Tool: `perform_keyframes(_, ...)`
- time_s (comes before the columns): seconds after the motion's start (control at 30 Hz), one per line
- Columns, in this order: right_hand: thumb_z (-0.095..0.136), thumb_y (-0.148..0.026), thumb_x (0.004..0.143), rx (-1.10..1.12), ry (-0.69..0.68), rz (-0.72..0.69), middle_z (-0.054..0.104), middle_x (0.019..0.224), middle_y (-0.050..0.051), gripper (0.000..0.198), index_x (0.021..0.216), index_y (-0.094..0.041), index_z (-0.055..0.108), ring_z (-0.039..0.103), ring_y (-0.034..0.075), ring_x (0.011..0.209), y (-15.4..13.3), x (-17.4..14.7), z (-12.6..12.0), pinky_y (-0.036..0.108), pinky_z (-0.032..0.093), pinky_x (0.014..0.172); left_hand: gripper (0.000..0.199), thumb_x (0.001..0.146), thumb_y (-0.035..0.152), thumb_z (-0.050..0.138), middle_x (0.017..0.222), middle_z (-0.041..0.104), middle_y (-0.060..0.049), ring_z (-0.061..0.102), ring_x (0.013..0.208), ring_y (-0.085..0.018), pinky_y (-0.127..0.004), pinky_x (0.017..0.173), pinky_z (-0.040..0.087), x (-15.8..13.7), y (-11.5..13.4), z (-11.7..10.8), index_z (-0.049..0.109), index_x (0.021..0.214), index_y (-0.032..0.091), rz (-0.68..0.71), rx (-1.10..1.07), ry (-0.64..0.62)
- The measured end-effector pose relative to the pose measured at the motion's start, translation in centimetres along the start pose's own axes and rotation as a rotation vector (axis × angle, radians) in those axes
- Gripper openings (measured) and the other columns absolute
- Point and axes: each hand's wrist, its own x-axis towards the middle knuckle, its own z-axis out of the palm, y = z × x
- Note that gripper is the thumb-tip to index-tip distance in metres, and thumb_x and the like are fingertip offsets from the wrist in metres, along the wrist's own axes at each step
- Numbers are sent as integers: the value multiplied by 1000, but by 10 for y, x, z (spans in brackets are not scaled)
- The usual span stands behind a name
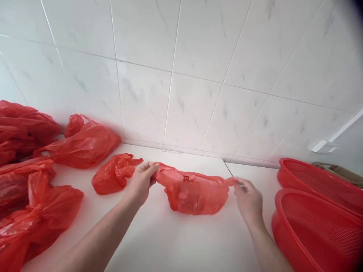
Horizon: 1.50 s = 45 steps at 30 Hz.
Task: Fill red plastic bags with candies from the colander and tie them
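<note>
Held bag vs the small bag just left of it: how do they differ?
The held bag is stretched sideways between the left hand and right hand; the small bag sits on the white tabletop, top bunched. The held bag looks wider, the small bag more compact. A dark patch shows near the held bag's top; none shows on the small bag. Both are red plastic.

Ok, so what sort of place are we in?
Perhaps a kitchen or utility room: white worktop against a tiled wall, red plastic bags on it, and red mesh baskets at the right.
</note>
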Motion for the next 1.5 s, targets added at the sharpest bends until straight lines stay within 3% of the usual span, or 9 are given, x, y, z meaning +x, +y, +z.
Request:
perform_keyframes(0.27,74,-27,67,987,87,249,68,99,6,28,92,-17,68,62,19,94,-71,45,-4,26,52,75,21,79,35,66,69,54,3,47,62,-8,-20,61,41,-15,95,40,55,77,18,313,-32,-124)
perform_keyframes(0.37,71,-34,76,1167,-38,419,66,76,3,28,100,-19,65,63,15,73,-87,41,6,31,55,70,19,81,37,63,72,55,3,47,64,-8,-19,62,41,-24,94,48,59,81,19,351,106,-85)
perform_keyframes(0.5,63,-45,86,1450,-339,414,30,41,-11,27,89,-18,63,27,3,37,-102,28,18,16,42,46,19,82,38,61,76,59,2,51,69,-10,-21,65,43,-20,93,52,64,88,21,363,213,-25)
perform_keyframes(0.7,64,-52,83,1102,-725,59,38,46,-10,51,122,-21,55,21,3,39,-120,16,28,17,25,41,13,79,32,63,62,49,4,43,57,-9,-21,55,40,4,108,66,64,81,20,443,316,57)
perform_keyframes(0.8,77,-42,72,933,-867,-45,43,51,-10,64,128,-26,48,32,6,43,-128,13,39,18,24,43,8,80,26,61,66,56,2,50,60,-10,-23,58,44,11,106,82,63,80,18,421,308,-159)
perform_keyframes(0.93,73,-34,72,835,-932,-46,48,62,-5,25,88,-18,62,40,9,56,-136,12,52,22,31,51,12,82,20,55,83,63,-2,60,78,-15,-27,68,49,7,89,96,64,90,21,371,441,-463)
perform_keyframes(1.07,66,-37,74,720,-816,67,36,53,-7,24,70,-17,54,30,8,50,-133,16,58,22,24,47,18,80,23,60,96,62,-1,59,90,-16,-31,80,48,2,67,91,58,98,25,527,517,-235)
perform_keyframes(1.2,51,-32,80,727,-790,58,40,56,-5,17,74,-18,56,34,9,51,-124,18,62,22,27,46,20,74,14,63,95,60,0,57,90,-15,-30,82,45,5,48,82,61,91,24,574,603,-266)
perform_keyframes(1.5,33,-47,94,769,-1078,-166,59,83,3,44,117,-23,62,52,16,73,-115,24,45,35,43,80,9,84,26,50,101,59,-4,55,86,-16,-27,71,43,15,33,70,52,78,20,369,463,-117)
